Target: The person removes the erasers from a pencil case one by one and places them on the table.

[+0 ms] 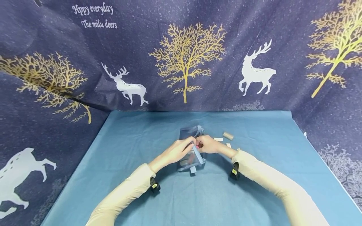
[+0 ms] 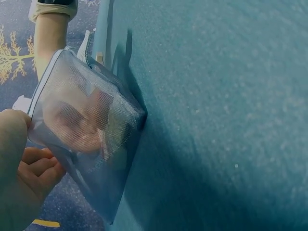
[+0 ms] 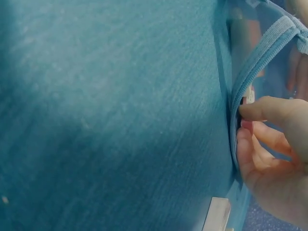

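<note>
A blue-edged, see-through mesh zipper pouch is on the blue cloth in the head view. My left hand pinches the pouch's edge near its opening, as the left wrist view shows on the mesh. At the open zipper, my right hand pinches a small pinkish-red piece; its exact kind is hidden by the fingers. Through the mesh, the right fingers and several small reddish and pale pieces show, blurred.
Right of the pouch lie a white block, a second small white block and a tan cylinder. A pale tab sticks out at the pouch's near edge. A dark printed curtain hangs behind the table.
</note>
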Demonstrator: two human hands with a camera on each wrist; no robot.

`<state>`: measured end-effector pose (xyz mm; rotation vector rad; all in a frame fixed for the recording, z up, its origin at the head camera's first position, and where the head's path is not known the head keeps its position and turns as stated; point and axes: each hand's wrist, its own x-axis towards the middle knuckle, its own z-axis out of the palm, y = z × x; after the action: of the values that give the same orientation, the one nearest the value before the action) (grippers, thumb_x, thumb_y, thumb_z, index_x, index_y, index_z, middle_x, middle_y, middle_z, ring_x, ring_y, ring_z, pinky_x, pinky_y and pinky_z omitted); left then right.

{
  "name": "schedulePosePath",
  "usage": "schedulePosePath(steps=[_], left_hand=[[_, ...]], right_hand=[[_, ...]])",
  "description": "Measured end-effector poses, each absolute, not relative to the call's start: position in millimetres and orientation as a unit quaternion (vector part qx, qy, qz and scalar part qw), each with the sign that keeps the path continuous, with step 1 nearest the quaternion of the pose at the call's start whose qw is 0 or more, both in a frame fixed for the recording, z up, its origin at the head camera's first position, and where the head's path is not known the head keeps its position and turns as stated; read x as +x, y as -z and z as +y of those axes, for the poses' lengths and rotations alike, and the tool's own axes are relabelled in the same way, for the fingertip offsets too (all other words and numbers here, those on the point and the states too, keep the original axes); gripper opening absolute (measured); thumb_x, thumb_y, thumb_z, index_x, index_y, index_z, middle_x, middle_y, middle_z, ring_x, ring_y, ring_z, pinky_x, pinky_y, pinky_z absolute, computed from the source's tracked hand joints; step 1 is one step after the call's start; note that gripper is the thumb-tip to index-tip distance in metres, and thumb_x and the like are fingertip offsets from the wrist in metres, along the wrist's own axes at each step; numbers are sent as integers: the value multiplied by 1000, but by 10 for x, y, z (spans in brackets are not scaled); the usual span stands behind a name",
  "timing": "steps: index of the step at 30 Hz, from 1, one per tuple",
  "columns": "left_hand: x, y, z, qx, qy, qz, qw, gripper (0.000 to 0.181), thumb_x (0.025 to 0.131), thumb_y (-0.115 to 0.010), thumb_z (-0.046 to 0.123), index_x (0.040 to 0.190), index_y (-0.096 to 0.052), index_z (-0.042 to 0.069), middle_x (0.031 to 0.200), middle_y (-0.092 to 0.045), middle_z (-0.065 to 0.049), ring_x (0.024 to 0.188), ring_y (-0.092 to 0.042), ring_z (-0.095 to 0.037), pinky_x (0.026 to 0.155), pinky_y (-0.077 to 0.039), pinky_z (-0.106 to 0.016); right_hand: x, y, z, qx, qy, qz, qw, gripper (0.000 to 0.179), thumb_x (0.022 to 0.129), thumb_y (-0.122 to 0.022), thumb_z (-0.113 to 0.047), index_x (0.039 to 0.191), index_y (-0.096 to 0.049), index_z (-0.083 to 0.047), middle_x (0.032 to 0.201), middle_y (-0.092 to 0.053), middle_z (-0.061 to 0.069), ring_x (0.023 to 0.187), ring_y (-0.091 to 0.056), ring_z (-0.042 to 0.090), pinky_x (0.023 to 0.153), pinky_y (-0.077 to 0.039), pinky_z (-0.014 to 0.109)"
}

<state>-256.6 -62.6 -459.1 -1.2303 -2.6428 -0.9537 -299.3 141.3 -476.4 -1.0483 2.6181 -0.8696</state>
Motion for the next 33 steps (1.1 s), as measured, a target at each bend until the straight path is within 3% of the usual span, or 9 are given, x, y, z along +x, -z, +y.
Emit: schedulePosePath(steps=[10, 18, 24, 33], left_hand=[[-2564, 4599, -649, -389, 311, -866, 51, 22, 99, -36, 28, 112, -51, 19, 93, -65, 5, 70, -62, -4, 61, -44, -20], [-2546, 4583, -669, -382, 308, -870, 50, 26, 99, -35, 31, 114, -51, 17, 82, -63, 1, 64, -52, -3, 62, -43, -20], [-2544, 4593, -662, -374, 303, -875, 46, 27, 99, -34, 32, 115, -50, 17, 83, -64, 2, 64, -53, -3, 61, -43, -20], [-2549, 4612, -663, -367, 299, -879, 48, 23, 99, -34, 33, 115, -48, 25, 78, -62, 2, 62, -51, -3, 61, -42, -19]], right_hand=[[-2990, 4750, 1438, -349, 309, 881, 81, 17, 71, -67, -5, 88, -61, -6, 78, -64, 3, 68, -58, 8, 62, -48, 19], [-2979, 4725, 1483, -348, 316, 879, 85, 13, 76, -66, -7, 88, -62, -10, 77, -64, -2, 68, -57, 5, 61, -47, 19], [-2969, 4727, 1503, -347, 315, 880, 81, 13, 75, -66, -8, 87, -62, -12, 77, -63, -3, 68, -57, 5, 62, -48, 19], [-2959, 4727, 1528, -312, 301, 896, 97, 15, 75, -65, -7, 87, -61, -15, 74, -59, -5, 66, -52, 6, 61, -45, 21]])
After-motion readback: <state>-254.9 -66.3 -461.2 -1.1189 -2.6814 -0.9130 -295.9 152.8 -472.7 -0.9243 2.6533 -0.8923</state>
